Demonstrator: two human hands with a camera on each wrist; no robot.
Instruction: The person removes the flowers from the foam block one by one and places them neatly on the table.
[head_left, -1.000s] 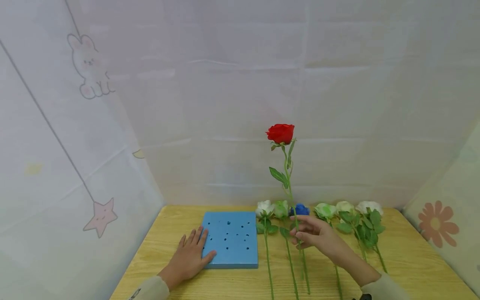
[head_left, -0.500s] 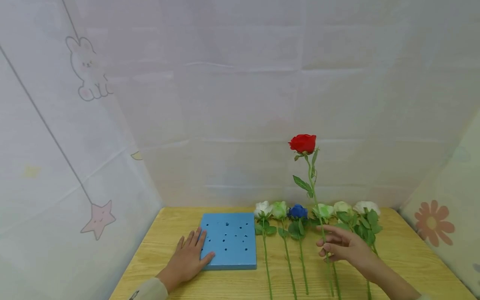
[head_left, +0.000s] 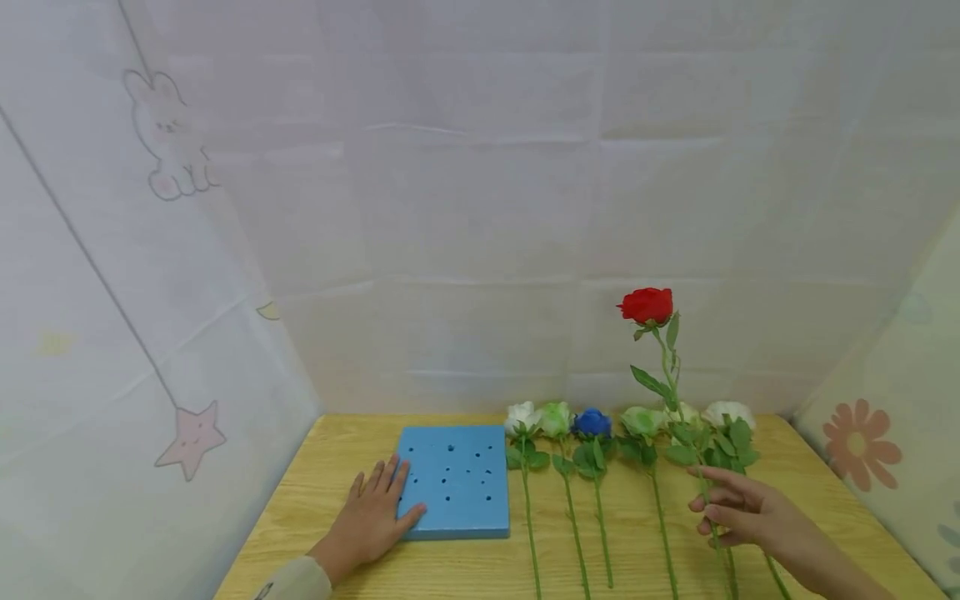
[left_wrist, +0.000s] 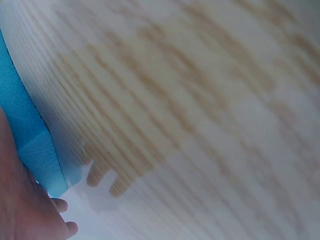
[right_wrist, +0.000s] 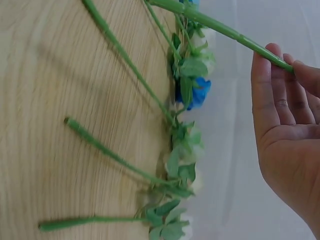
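My right hand pinches the green stem of a red rose, which stands nearly upright with its head above the other flowers. In the right wrist view the thumb and fingertips of the right hand meet on the stem; its bloom is out of that view. With fingers spread straight, my left hand rests on the left side of a blue block pierced by small holes. The left wrist view catches only part of this hand beside the blue block's edge.
To the block's right lie a white rose, a green rose and a blue rose. Further right are a pale green rose and a white rose, partly overlapped. A pale curtain hangs behind the wooden table.
The right hand has carried the red rose to the right and somewhat lower, from above the blue rose to over the right-hand flowers. The left hand stays on the blue block.
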